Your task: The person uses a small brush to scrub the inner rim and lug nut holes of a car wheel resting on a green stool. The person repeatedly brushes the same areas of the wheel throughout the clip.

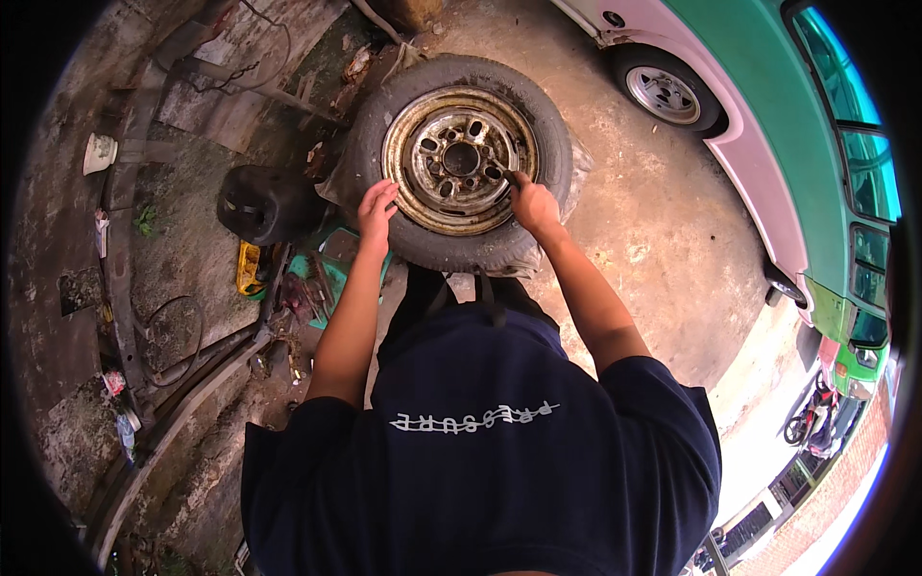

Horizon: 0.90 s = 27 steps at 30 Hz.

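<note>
In front of me lies a car wheel, its worn grey tire (461,252) around a rusty, dirty steel rim (437,213) with a round centre hole and several slots. My left hand (377,213) rests at the near left of the wheel, fingers stretched out over the tire's inner edge, holding nothing that I can see. On the right side of the rim, my right hand (536,206) is closed around a small dark object (520,180). Its tip points at the rim's inner face; its kind cannot be made out. Crumpled sheeting (582,173) shows under the tire.
A green and pink vehicle (759,106) stands at right, its wheel (665,94) beyond mine. At left are a black rounded container (272,205), a yellow object (251,271), a green plastic crate (338,252) and a curved metal bar (182,413) by a stained wall.
</note>
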Tool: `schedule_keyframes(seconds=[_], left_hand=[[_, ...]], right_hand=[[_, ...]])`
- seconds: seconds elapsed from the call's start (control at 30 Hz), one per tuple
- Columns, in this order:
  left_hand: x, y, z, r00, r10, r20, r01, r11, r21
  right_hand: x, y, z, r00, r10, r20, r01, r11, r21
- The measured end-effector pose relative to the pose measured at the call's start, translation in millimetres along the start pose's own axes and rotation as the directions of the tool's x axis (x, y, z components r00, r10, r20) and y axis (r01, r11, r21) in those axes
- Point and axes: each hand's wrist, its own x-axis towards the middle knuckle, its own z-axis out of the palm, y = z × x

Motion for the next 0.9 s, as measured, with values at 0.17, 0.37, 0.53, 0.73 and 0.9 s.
schedule_keyframes(seconds=[0.17,0.37,0.53,0.73,0.9], left_hand=[[14.4,3.1,-12.2,0.989,0.088,0.118,-0.094,0.994,0.047],[29.4,3.2,-34.5,0.974,0.101,0.203,-0.118,0.990,0.072],[41.4,-3.6,-48.1,0.950,0.152,0.272,-0.186,0.977,0.105],[41.3,-9.9,-55.6,0.956,0.124,0.266,-0.155,0.983,0.097],[41.3,-8.9,-56.5,0.958,0.140,0.249,-0.164,0.983,0.078]], right_hand=[[-20.1,-12.2,-7.0,0.997,0.024,-0.067,-0.019,0.997,0.079],[-6.8,-26.0,-10.3,0.985,0.085,-0.148,-0.076,0.995,0.067],[-10.0,-34.9,6.3,0.993,0.103,-0.059,-0.102,0.995,0.016],[-21.3,-26.1,1.3,0.991,0.057,-0.123,-0.049,0.996,0.069],[-0.5,-34.8,0.3,0.991,0.077,-0.107,-0.074,0.997,0.035]])
